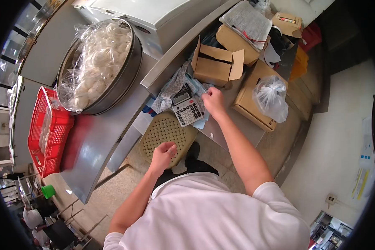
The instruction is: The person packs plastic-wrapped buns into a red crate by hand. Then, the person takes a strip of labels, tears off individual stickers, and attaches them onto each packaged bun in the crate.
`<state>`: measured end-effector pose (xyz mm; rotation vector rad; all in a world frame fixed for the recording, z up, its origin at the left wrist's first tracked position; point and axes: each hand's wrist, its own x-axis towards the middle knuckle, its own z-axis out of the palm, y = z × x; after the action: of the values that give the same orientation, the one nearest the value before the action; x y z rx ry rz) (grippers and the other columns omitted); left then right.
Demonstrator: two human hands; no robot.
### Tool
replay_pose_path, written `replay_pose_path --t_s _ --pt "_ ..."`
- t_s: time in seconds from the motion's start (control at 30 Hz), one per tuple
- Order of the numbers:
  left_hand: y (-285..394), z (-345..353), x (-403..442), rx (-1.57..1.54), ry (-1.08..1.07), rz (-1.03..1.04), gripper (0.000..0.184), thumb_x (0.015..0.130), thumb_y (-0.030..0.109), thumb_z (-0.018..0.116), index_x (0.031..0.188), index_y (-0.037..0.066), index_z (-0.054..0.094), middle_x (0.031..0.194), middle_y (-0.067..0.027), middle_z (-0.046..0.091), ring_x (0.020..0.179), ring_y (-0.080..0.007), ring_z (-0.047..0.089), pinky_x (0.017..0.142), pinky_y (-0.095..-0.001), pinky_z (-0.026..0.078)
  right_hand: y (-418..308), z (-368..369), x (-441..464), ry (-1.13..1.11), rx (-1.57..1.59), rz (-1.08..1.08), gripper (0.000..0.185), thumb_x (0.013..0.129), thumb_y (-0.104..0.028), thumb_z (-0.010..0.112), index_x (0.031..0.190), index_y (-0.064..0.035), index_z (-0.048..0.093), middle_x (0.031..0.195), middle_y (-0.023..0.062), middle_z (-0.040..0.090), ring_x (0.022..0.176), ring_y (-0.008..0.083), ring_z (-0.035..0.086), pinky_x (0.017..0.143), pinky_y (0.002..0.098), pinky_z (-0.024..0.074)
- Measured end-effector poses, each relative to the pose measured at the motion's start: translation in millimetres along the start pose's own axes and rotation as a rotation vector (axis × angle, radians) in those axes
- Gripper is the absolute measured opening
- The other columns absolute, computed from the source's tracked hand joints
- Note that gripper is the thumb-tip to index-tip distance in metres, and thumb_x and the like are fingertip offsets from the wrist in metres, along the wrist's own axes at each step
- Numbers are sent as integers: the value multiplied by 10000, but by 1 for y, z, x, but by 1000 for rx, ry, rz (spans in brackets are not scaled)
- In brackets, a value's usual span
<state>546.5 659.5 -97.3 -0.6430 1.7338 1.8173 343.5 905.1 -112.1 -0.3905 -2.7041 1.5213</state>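
My right hand is closed, its fingers curled down at the edge of a pile of papers on the lower shelf. Whatever it pinches, if anything, is hidden under the fingers. Just left of it lies a grey calculator with a small display and dark keys, tilted on the papers. My left hand hovers over a woven-pattern plastic stool, fingers loosely bent and apart, with nothing seen in it.
A round metal pan holds plastic-wrapped white balls, probably dough, on the steel counter. Beside it stands a red basket. Right of the calculator are an open carton, a flat cardboard box and a knotted plastic bag.
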Motion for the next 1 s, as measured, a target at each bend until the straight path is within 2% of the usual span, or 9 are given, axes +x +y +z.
replay_pose_path --t_s 0.07,0.17,0.27,0.4,0.43,0.57,0.67,0.9,1.0 --pt "23 12 9 -52 -19 8 531 1017 231 649 1437 -53 492 1294 -120 651 1061 -161 645 882 -301 512 6 -3 -5 48 153 -13 189 711 -132 679 710 13 558 627 196 578 598 338 569 592 447 454" --pt "40 25 30 -47 -74 5 730 1020 284 641 1564 -54 292 1491 -196 514 1183 -233 630 960 -355 514 -2 -25 -23 86 128 -54 208 711 -128 694 702 10 537 617 161 553 577 270 530 581 415 444" --pt "60 37 32 -44 -146 11 745 1024 271 628 1577 -60 253 1502 -175 503 1218 -237 605 994 -369 499 -2 -53 -42 97 128 -56 191 741 -89 682 702 2 519 643 132 590 596 219 572 573 384 464" --pt "67 47 35 -2 -199 38 686 1028 252 612 1571 -33 304 1484 -145 522 1236 -234 590 1001 -376 494 -15 -87 -72 26 656 134 153 813 -14 637 733 -16 506 753 123 671 695 177 684 583 331 539" --pt "69 50 35 4 -206 47 676 1027 247 612 1571 -23 315 1481 -139 524 1239 -228 586 1000 -375 493 -12 -97 -77 -12 708 112 134 844 21 603 777 -31 499 850 166 694 767 226 735 601 332 592" --pt "64 58 38 -4 -171 68 607 1028 229 606 1546 1 385 1457 -129 549 1228 -212 590 1003 -373 487 -8 -125 -100 -8 891 98 121 846 18 594 826 -39 489 976 237 708 794 285 740 624 366 611" --pt "68 58 18 221 -98 89 576 1034 249 611 1511 -12 424 1422 -114 578 1219 -200 597 1006 -375 487 -22 -140 -122 4 965 122 110 843 31 590 818 -27 500 944 217 708 777 265 733 628 353 608" --pt "71 84 -37 -193 -587 6 697 971 477 677 1465 23 490 1306 -77 637 1206 -189 601 1047 -367 445 -41 -109 -185 -335 1177 279 93 836 39 606 852 -21 537 891 209 714 718 255 719 671 366 612" --pt "58 85 -43 -494 -599 50 677 961 502 671 1428 37 518 1305 -63 630 1162 -178 608 991 -359 466 -41 -76 -205 -465 1054 301 80 862 -13 663 862 -8 584 833 113 696 707 180 692 630 317 582"
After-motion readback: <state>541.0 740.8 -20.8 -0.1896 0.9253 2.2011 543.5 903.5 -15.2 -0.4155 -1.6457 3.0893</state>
